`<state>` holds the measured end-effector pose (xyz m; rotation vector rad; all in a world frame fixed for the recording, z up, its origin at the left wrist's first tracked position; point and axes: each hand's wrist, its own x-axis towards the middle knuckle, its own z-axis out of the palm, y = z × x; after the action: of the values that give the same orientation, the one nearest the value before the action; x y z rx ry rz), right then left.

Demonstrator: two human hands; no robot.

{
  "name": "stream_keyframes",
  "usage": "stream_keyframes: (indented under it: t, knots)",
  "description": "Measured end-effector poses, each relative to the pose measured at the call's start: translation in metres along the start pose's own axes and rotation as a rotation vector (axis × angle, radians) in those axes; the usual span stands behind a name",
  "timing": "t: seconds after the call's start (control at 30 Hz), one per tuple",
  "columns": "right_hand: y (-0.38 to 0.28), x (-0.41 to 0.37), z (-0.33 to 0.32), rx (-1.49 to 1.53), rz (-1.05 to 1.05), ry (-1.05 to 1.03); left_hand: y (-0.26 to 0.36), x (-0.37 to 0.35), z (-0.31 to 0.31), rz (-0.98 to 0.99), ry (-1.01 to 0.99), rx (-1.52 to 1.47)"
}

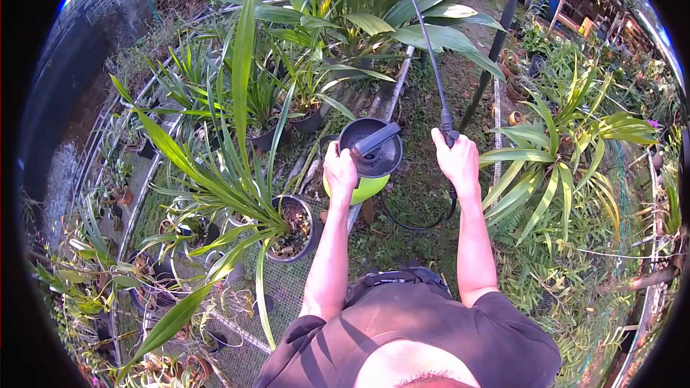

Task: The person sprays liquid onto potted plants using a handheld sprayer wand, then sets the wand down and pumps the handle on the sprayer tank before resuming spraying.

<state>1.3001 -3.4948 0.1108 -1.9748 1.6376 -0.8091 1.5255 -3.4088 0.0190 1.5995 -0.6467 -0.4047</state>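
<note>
A pump sprayer with a black top and a lime-green tank hangs in front of my body. My left hand is closed at the left side of its black top, by the grey pump handle. My right hand is wrapped round the grip of the black spray wand, which points up and away, its nozzle near the broad leaves of a large plant. A black hose loops from the tank towards my right hand.
On the left, a long-leaved plant stands in a black pot on a mesh bench, its leaves reaching up near my left arm. A spiky-leaved plant is at the right. A dark pole slants beyond the wand.
</note>
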Motion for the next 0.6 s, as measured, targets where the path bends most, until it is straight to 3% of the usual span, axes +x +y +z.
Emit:
stream_keyframes:
  t: [0.37, 0.6]
  knots:
    - [-0.061, 0.043, -0.012, 0.012, -0.103, 0.113, -0.023, 0.012, -0.022, 0.096, 0.169, -0.009]
    - [-0.094, 0.057, -0.004, -0.044, -0.222, 0.087, -0.025, 0.020, -0.035, 0.033, 0.231, -0.056]
